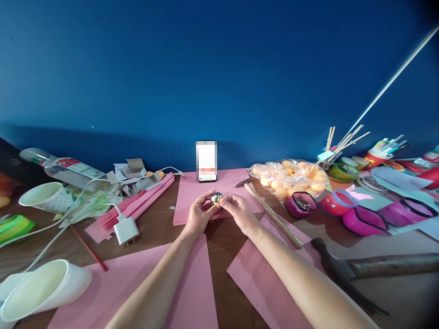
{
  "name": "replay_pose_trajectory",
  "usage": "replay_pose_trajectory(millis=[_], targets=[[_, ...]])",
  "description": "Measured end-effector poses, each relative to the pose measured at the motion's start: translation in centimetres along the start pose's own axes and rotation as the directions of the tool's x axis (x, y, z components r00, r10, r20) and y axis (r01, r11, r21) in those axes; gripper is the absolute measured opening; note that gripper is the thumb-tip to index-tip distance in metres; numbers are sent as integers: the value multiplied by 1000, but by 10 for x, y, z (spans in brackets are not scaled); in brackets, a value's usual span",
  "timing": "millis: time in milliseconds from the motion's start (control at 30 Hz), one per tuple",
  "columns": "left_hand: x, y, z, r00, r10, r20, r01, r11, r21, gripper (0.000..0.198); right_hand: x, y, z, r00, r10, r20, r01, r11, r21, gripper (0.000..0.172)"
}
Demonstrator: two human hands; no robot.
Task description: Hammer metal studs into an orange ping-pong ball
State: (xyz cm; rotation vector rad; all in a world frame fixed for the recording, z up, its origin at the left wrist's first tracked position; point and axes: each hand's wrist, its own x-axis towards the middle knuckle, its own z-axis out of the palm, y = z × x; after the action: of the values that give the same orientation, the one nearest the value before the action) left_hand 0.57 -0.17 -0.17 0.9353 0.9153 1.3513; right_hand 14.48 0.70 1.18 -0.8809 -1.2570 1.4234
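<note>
Both my hands meet over the middle of the brown table. My left hand and my right hand each pinch a small shiny silver-and-gold object between thumb and fingertips. It is too small to name with certainty. Under the hands lies a pink paper sheet, and a phone stands upright just behind them against the blue wall.
More pink sheets lie near me. At the left are white cups, a charger with cable and a bottle. At the right are a bag of orange balls, wooden sticks, a hammer and coloured tape rolls.
</note>
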Motion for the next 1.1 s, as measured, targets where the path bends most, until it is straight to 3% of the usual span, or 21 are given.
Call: replay_pose_trajectory(millis=[1100], targets=[[1,0,0,1000,-15,-19,15,999,47,54,-1,-3,1,1000,22,-19,-23,999,-33,16]])
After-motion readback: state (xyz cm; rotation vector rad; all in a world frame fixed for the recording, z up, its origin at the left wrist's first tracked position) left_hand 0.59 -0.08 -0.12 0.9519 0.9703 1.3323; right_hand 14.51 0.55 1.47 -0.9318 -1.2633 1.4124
